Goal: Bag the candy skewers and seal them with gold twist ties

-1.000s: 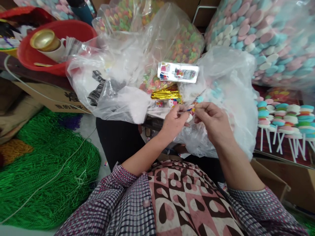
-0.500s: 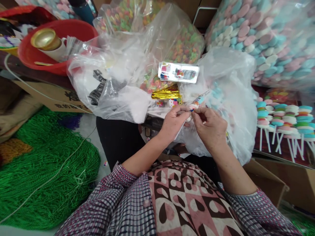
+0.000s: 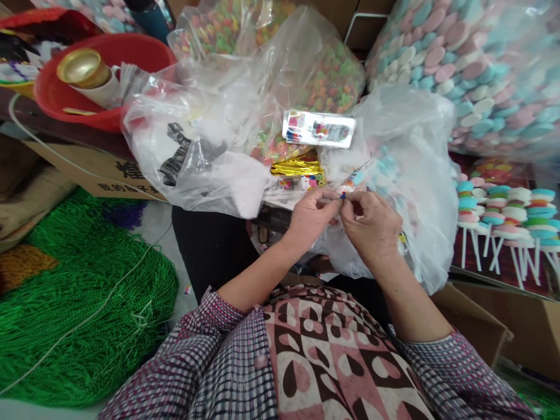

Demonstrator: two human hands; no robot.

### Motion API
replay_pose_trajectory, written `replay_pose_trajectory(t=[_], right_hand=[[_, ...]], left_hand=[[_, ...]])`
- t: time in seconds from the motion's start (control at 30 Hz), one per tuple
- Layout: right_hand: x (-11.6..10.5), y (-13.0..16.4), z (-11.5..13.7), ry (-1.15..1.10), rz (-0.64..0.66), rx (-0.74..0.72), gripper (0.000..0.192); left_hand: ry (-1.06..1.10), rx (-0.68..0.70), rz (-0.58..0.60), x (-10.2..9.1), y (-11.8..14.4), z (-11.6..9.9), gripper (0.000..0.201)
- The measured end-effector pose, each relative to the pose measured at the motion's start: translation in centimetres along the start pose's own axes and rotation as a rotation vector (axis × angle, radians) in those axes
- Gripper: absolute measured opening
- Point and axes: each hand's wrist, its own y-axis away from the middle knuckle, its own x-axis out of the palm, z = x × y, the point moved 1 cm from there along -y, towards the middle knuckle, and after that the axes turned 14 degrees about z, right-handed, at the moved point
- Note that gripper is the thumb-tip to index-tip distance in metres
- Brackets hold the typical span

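My left hand (image 3: 310, 220) and my right hand (image 3: 371, 224) meet over my lap, fingertips pinched together on a small wrapped candy piece (image 3: 355, 177) in a clear printed sleeve that sticks up and to the right. A tiny blue and red bit shows between the fingertips. Right behind the hands lies a clear plastic bag (image 3: 406, 146) with pastel candy discs inside. A bundle of gold twist ties (image 3: 295, 168) and a small printed packet (image 3: 318, 129) lie just beyond the hands.
A red basin (image 3: 105, 58) with a gold-lidded roll stands at the back left. Bags of coloured ring candy (image 3: 324, 76) and pastel discs (image 3: 472, 64) fill the back. Finished lollipops on white sticks (image 3: 503, 216) stand at right. Green cord (image 3: 79, 303) lies heaped at left.
My right hand has drawn closer to the left, and the wrapped piece now points up and right between both sets of fingertips. The view has shifted slightly.
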Motion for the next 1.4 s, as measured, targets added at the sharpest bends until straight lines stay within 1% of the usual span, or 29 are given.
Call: replay_pose_trajectory(t=[0.1,0.17,0.23,0.3,0.33,0.4,0.47,0.53,0.6,0.67,0.73,0.83,0.97,1.1,1.2,1.27,1.33,1.4], right_hand=[[-0.1,-0.2,0.1,0.027,0.068,0.028,0.016],[-0.4,-0.3,0.3,0.054,0.118,0.035,0.016],[-0.6,-0.2,0.5,0.083,0.169,0.035,0.016],[-0.7,0.1,0.7,0.092,0.205,0.038,0.017],[-0.7,0.3,0.7,0.079,0.212,0.046,0.017],[-0.8,0.8,0.7,-0.01,0.201,0.078,0.017],[-1.1,1.5,0.7,-0.224,0.198,0.146,0.018],[-1.5,2.4,0.8,-0.513,0.262,0.235,0.025],[-1.7,3.2,1.1,-0.724,0.381,0.301,0.032],[-1.7,3.8,1.5,-0.796,0.474,0.334,0.034],[-1.3,4.2,1.8,-0.837,0.499,0.369,0.035],[-0.4,4.3,1.9,-1.015,0.449,0.447,0.033],[0.3,4.3,2.2,-1.301,0.338,0.522,0.03],[0.4,4.4,3.1,-1.423,0.237,0.522,0.032],[0.5,4.5,3.2,-1.418,0.164,0.528,0.029],[0.5,4.7,2.7,-1.358,0.128,0.54,0.025],[0.4,4.8,1.8,-1.238,0.113,0.519,0.024],[0.1,4.9,1.0,-1.043,0.114,0.45,0.026]], left_hand=[[-0.081,0.007,-0.024,-0.2,-0.2,0.4,0.006],[-0.213,0.07,-0.065,-0.4,-0.2,0.5,0.008],[-0.359,0.163,-0.116,-0.5,-0.1,0.5,0.012],[-0.424,0.208,-0.141,-0.5,0.0,0.5,0.014],[-0.402,0.191,-0.141,-0.5,0.0,0.4,0.013],[-0.236,0.102,-0.123,-0.3,0.0,0.3,0.01],[0.016,0.006,-0.094,-0.1,0.0,0.1,0.007],[0.217,-0.035,-0.07,0.1,-0.1,-0.1,0.01],[0.29,-0.03,-0.063,0.2,-0.1,-0.1,0.014],[0.283,-0.005,-0.071,0.4,0.0,0.1,0.014],[0.258,0.021,-0.075,0.5,0.1,0.3,0.014],[0.238,0.042,-0.054,0.8,0.2,0.5,0.014],[0.193,-0.003,-0.025,1.0,0.3,0.6,0.017],[0.177,-0.032,-0.018,1.2,0.4,0.8,0.02],[0.118,0.007,-0.016,1.0,0.2,1.0,0.017],[0.013,0.064,-0.016,0.6,0.1,1.2,0.013],[-0.181,0.158,-0.025,0.1,0.0,1.1,0.009],[-0.434,0.262,-0.034,-0.3,0.1,0.9,0.005]])
